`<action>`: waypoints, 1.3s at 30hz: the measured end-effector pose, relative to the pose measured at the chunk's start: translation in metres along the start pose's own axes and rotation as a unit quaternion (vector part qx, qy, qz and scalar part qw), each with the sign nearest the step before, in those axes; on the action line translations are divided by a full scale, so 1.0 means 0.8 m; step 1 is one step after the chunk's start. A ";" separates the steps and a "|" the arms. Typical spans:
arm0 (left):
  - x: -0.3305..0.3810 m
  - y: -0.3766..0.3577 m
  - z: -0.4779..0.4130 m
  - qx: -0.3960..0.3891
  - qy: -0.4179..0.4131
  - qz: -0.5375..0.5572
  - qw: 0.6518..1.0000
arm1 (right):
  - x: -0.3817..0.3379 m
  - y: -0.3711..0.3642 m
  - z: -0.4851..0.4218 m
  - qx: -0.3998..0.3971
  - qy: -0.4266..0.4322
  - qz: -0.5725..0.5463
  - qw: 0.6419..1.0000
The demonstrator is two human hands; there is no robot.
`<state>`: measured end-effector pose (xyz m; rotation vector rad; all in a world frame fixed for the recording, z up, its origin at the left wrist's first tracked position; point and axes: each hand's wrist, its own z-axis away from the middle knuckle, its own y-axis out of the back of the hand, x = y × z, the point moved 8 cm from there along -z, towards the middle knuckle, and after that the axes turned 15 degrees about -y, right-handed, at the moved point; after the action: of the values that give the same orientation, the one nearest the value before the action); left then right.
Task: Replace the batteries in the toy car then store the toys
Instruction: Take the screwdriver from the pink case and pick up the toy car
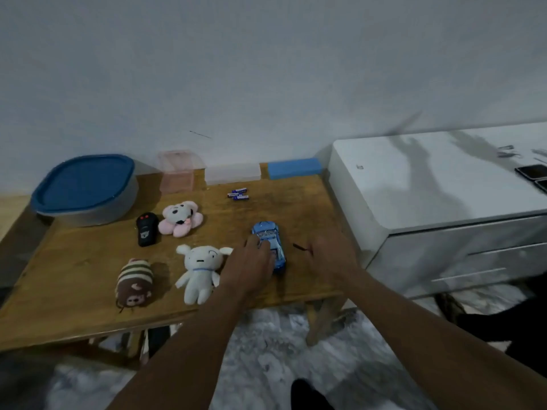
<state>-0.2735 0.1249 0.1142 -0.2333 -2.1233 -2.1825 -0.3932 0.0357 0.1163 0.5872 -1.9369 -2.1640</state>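
From the head view, the step in hand looks to be opening the battery bay of the toy car (270,232), which lies on the wooden counter (88,291) near its right edge. The left hand (251,263) lies over the car's near left side, fingers bent down around the body to pin it. The right hand (328,253), just right of the car, is closed round a thin dark tool (299,247), probably a screwdriver, with its tip pointing at the car.

To do this well, I judge the left hand should stop the car rolling while the tip seats squarely before any turning. Any small screw should be set down away from the counter edge. Batteries (238,194) lie beyond the car.

The car is small and glossy blue with a pale silvery centre. Whether it lies belly-up cannot be told.
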 end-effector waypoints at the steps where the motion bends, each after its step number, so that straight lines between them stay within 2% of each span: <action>1: 0.005 -0.005 -0.003 -0.006 -0.003 -0.003 1.000 | 0.007 -0.005 0.002 -0.006 -0.003 0.010 1.000; 3: 0.006 -0.015 -0.013 -0.021 0.019 0.010 1.000 | 0.019 -0.013 0.000 -0.013 -0.003 0.016 1.000; 6: -0.005 -0.022 -0.036 -0.013 0.123 0.083 0.989 | 0.034 -0.017 -0.020 -0.027 0.002 0.025 0.999; 12: -0.019 -0.066 -0.075 -0.022 0.291 0.164 0.942 | 0.050 -0.021 -0.066 -0.070 0.027 0.017 0.997; 15: -0.025 -0.086 -0.084 -0.041 0.341 0.187 0.921 | 0.058 -0.028 -0.078 -0.091 0.039 0.018 0.995; 20: -0.027 -0.094 -0.093 -0.069 0.369 0.179 0.909 | 0.057 -0.037 -0.099 -0.103 0.058 0.006 0.993; 26: -0.044 -0.100 -0.104 -0.043 0.414 0.170 0.893 | 0.048 -0.049 -0.123 -0.104 0.057 -0.016 0.993; 32: -0.056 -0.106 -0.106 -0.050 0.442 0.212 0.870 | 0.046 -0.051 -0.138 -0.113 0.069 -0.006 0.991; 35: -0.063 -0.097 -0.102 -0.013 0.425 0.255 0.869 | 0.044 -0.048 -0.146 -0.108 0.079 0.009 0.991; 37: -0.065 -0.088 -0.099 0.045 0.418 0.332 0.844 | 0.041 -0.048 -0.153 -0.108 0.080 0.011 0.991; 39: -0.067 -0.078 -0.094 0.117 0.399 0.422 0.805 | 0.036 -0.043 -0.158 -0.110 0.073 0.000 0.991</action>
<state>-0.2347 0.0497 0.0422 -0.1480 -1.3628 -1.1606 -0.3639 -0.0860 0.0679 0.6842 -1.5979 -2.2261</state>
